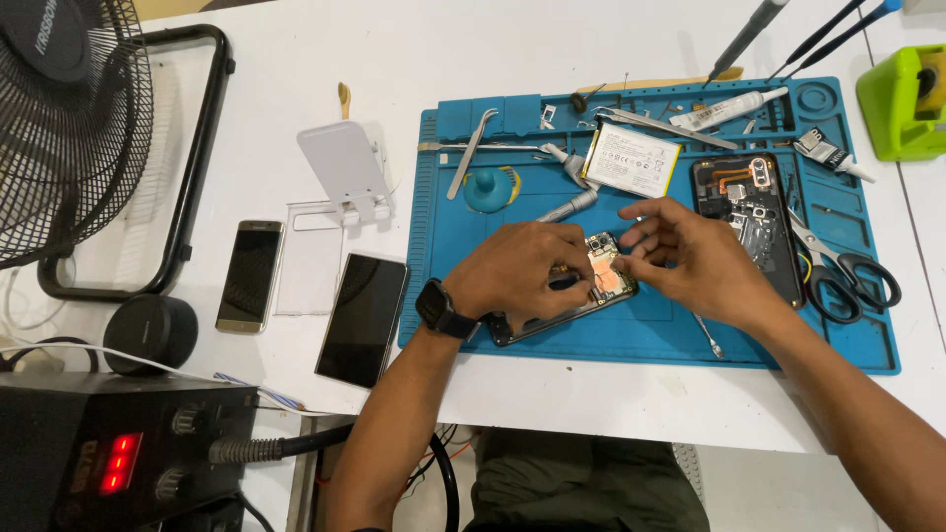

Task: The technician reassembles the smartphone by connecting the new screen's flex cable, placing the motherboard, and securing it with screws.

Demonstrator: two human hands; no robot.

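Note:
An opened smartphone [601, 286] with its copper-coloured inner parts showing lies on a blue repair mat [650, 340]. My left hand [527, 271], a black watch on its wrist, rests over the phone's lower half and pinches a small dark tool or part at the phone's middle. My right hand [690, 256] hovers just right of the phone, its fingertips touching the phone's upper edge. A loose phone battery [631, 160] lies on the mat behind my hands. A black back cover [744, 212] with a camera cutout lies to the right, partly under my right hand.
Scissors [847, 276], tweezers [471, 153], a glue tube [734, 108] and a blue suction cup [490, 189] sit on the mat. Two phones [363, 317] [249, 274] and a white stand [347, 169] lie left of it. A fan [59, 128], a soldering station [108, 453] and a green holder [907, 99] border the table.

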